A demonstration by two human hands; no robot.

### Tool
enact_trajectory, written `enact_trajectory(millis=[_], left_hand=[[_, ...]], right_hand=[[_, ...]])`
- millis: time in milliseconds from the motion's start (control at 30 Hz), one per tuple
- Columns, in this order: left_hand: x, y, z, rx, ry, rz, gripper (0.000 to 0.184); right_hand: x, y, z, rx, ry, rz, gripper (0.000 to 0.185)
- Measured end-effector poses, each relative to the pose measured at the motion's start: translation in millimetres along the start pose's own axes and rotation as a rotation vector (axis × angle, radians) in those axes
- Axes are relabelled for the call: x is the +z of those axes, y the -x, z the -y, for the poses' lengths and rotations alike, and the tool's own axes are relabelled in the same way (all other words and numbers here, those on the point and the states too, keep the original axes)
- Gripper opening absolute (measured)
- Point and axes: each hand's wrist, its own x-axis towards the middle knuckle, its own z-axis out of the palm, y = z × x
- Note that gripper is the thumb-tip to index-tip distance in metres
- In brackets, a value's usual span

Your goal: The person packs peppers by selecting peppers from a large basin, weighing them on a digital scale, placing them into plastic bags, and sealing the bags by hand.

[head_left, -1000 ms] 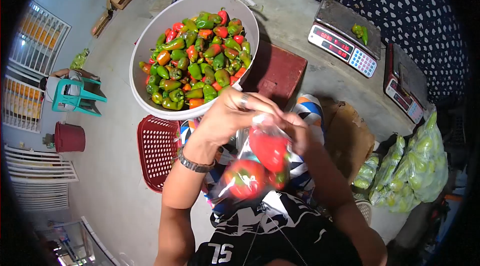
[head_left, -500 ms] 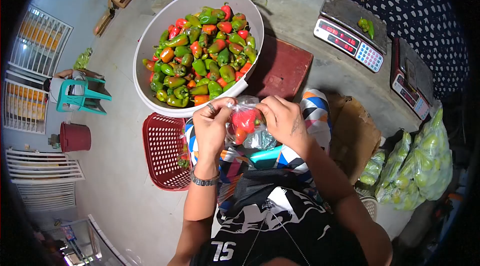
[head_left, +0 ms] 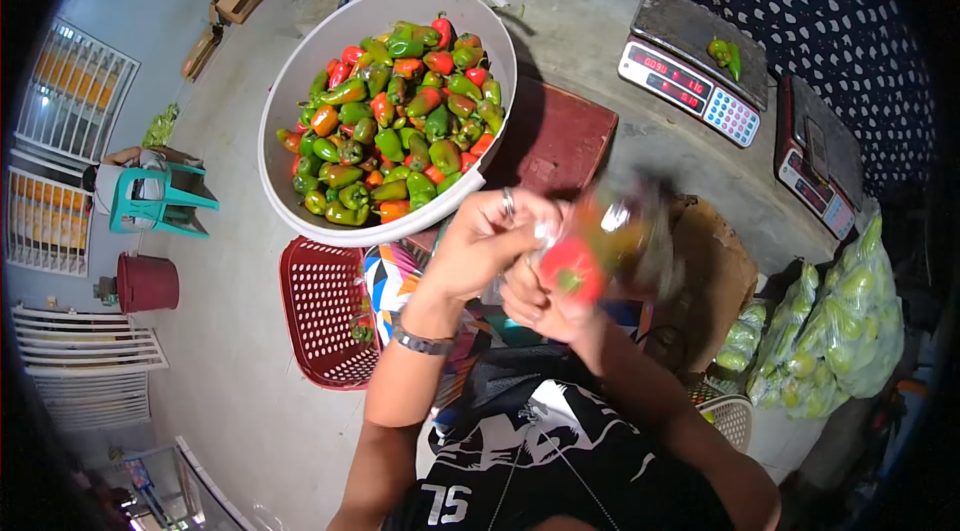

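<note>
A clear plastic bag of red and green peppers (head_left: pixel 612 241) is tilted out to the right of my hands, smeared by motion. My left hand (head_left: pixel 485 243) pinches the gathered neck of the bag. Close below it, my right hand (head_left: pixel 545 293) is closed with its fingers curled at the same neck. Some of the right fingers are hidden behind the left hand and the plastic. Just beyond my hands stands a large whitish tub (head_left: pixel 280 91) heaped with green, red and orange peppers (head_left: pixel 400 121).
A red perforated basket (head_left: pixel 315 316) stands to the left of my lap. Two digital scales, a nearer one (head_left: pixel 690 91) with green peppers on it and another (head_left: pixel 815 186), are at the right. Bagged green produce (head_left: pixel 840 331) and cardboard (head_left: pixel 715 271) lie at lower right.
The bag has swung from upright between my hands out to the right, tipped sideways. My right hand has moved left and down beside my left hand, which has shifted right.
</note>
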Motion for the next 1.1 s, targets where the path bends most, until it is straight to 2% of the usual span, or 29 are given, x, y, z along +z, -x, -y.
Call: enact_trajectory(millis=[33,67,100,133,200,233,267,333,367,467,500,533,600,633,667,700,733,767,867,1000,1033,1067,1100], left_hand=[[-4,-1,-9,-0.039,-0.107,0.080,0.010],[-11,-6,-16,-0.081,-0.213,0.160,0.008],[-16,-10,-19,-0.062,-0.328,0.168,0.004],[-27,-15,-15,-0.027,-0.485,0.156,0.006],[-12,-24,-15,0.017,-1.098,-0.221,0.007],[-19,-32,12,0.411,-1.260,-0.361,0.007],[-1,-40,19,0.380,-0.948,-0.524,0.009],[25,-38,6,0.191,-0.342,-0.463,0.010],[29,-29,-5,0.086,0.097,-0.219,0.010],[-13,-16,-5,-0.055,-0.068,0.194,0.010],[-15,-22,-15,0.049,-0.158,0.323,0.015],[-25,-25,-21,0.038,-0.311,0.367,0.013],[-33,-25,-19,0.143,-0.891,0.080,0.011],[-24,-26,-6,0.215,-1.018,-0.245,0.010],[-18,-30,2,0.445,-1.168,-0.363,0.009],[1,-29,2,0.382,-0.879,-0.466,0.009],[18,-25,1,0.324,-0.586,-0.547,0.009],[20,-23,7,0.387,-0.258,-0.450,0.007],[31,6,-1,0.310,-0.030,-0.317,0.007],[11,31,6,0.202,0.180,0.050,0.007],[2,34,8,0.141,0.178,0.124,0.008],[-1,37,5,0.167,0.073,0.112,0.008],[-2,40,1,0.194,-0.035,0.102,0.008]], right_hand=[[-29,13,9,-0.034,0.546,-0.076,0.030],[-32,19,27,0.023,0.688,-0.216,0.029],[-35,25,45,0.101,0.815,-0.349,0.029],[-15,17,67,0.259,0.530,-0.530,0.034],[-5,1,85,0.077,0.771,-0.583,0.034],[17,-14,75,-0.020,0.872,-0.731,0.033],[37,-24,55,-0.126,0.810,-0.799,0.030],[56,-30,26,-0.249,0.306,-0.627,0.028],[23,-17,22,-0.209,0.095,-0.134,0.029],[30,-3,38,-0.201,0.809,-0.351,0.029],[16,4,53,0.023,0.704,-0.383,0.028],[1,11,69,0.244,0.604,-0.425,0.027],[19,-14,90,0.194,0.923,-0.500,0.028],[26,-21,83,0.045,0.963,-0.611,0.029],[35,-30,70,-0.097,0.994,-0.721,0.031],[48,-35,55,-0.272,1.032,-0.783,0.033],[60,-35,46,-0.305,0.886,-0.743,0.031],[68,-34,28,-0.317,0.756,-0.682,0.029],[65,-10,-7,-0.221,0.435,-0.511,0.031],[20,4,-2,0.001,0.007,0.018,0.031],[-5,19,-6,0.039,0.085,-0.032,0.027],[-28,33,-10,0.082,0.161,-0.079,0.025],[26,19,16,0.101,0.342,-0.224,0.022]])
